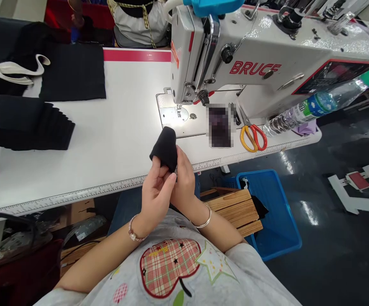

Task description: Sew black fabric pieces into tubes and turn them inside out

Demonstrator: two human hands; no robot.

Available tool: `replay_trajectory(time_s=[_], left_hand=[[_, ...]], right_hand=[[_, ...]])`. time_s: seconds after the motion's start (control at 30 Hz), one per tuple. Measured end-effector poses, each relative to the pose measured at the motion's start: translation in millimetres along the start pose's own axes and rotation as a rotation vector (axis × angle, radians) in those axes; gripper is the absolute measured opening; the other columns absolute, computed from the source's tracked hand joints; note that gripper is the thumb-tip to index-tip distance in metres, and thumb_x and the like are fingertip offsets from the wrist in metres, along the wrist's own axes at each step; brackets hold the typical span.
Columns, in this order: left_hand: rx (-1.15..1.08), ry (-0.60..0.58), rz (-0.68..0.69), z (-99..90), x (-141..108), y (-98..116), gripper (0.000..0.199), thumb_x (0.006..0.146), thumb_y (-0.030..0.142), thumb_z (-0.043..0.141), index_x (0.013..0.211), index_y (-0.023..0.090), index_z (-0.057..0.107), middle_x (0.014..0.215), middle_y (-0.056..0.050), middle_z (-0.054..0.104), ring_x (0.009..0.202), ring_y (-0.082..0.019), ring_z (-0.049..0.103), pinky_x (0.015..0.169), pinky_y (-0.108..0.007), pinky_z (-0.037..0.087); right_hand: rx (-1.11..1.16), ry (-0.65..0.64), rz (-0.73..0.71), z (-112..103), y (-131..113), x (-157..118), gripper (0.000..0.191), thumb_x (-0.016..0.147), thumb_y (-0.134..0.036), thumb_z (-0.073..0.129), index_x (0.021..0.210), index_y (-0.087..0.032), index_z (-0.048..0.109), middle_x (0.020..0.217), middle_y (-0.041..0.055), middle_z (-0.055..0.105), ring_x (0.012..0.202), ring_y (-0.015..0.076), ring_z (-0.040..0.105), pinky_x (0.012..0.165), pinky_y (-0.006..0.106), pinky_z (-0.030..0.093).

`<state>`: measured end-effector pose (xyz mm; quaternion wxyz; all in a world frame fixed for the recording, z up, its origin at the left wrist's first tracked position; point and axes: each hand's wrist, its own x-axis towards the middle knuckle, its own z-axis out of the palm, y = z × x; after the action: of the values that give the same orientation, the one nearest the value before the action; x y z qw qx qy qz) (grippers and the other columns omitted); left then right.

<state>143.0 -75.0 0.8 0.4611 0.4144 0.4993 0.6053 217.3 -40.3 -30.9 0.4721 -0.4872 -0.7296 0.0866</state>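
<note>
As we look down on the work, a small piece of black cloth (165,148) stands up between the two hands, just above the front edge of the white sewing table (114,170). The left hand (156,197) has its thumb and fingers closed together on the lower part of the cloth, and the fingers (181,163) of the right hand (184,180) press on it from the other side, so the hands touch each other. At 12 o'clock from the hands, the presser foot (179,111) sits in bright light, and at 1 o'clock stands the white BRUCE sewing machine (235,55). Near 3 o'clock lie orange-and-red scissors (253,138) on the table. At 9 o'clock lies a stack of black cloth pieces (25,123). At 4 o'clock, below the table, is a blue plastic basket (283,212) with a wooden board (235,208) and some black cloth (260,207) on it.
</note>
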Motion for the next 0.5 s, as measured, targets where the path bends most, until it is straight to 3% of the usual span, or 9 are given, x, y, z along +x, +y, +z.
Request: replay_trajectory(time_s=[0.17, 0.27, 0.37, 0.5], left_hand=[[-0.001, 0.048, -0.029, -0.4, 2, -1, 0.053, 0.087, 0.029, 0.062, 0.138, 0.024, 0.046, 0.072, 0.004, 0.052, 0.065, -0.009, 0.05, 0.061, -0.02, 0.047], [-0.099, 0.089, -0.079, -7.9, 10, -3, 0.056, 0.084, 0.028, 0.064, 0.137, 0.026, 0.048, 0.091, -0.001, 0.067, 0.087, -0.012, 0.063, 0.083, -0.026, 0.053], [-0.135, 0.139, -0.133, -22.2, 20, -4, 0.05, 0.079, 0.027, 0.067, 0.128, 0.024, 0.058, 0.112, -0.005, 0.069, 0.102, -0.016, 0.065, 0.098, -0.032, 0.051], [0.092, 0.163, -0.172, -43.7, 30, -6, 0.038, 0.077, 0.027, 0.068, 0.114, 0.017, 0.066, 0.105, -0.007, 0.071, 0.093, -0.016, 0.067, 0.092, -0.032, 0.055]], right_hand=[[-0.024, -0.033, -0.03, 9, 10, 6, 0.058, 0.091, -0.013, 0.038, 0.148, -0.015, 0.031, 0.133, 0.0138, 0.06, 0.125, 0.0227, 0.056, 0.105, 0.04, 0.051], [-0.047, -0.112, -0.048, 9, 19, 9, 0.061, 0.085, -0.006, 0.034, 0.145, -0.013, 0.039, 0.136, 0.0129, 0.058, 0.13, 0.0221, 0.051, 0.11, 0.041, 0.047], [-0.1, -0.185, -0.058, 6, 26, 13, 0.061, 0.079, 0.0, 0.033, 0.137, -0.01, 0.052, 0.133, 0.0125, 0.06, 0.131, 0.0223, 0.05, 0.114, 0.041, 0.043], [-0.159, -0.26, -0.081, 5, 29, 16, 0.058, 0.079, 0.001, 0.034, 0.131, -0.008, 0.059, 0.133, 0.013, 0.061, 0.132, 0.0235, 0.049, 0.115, 0.042, 0.043]])
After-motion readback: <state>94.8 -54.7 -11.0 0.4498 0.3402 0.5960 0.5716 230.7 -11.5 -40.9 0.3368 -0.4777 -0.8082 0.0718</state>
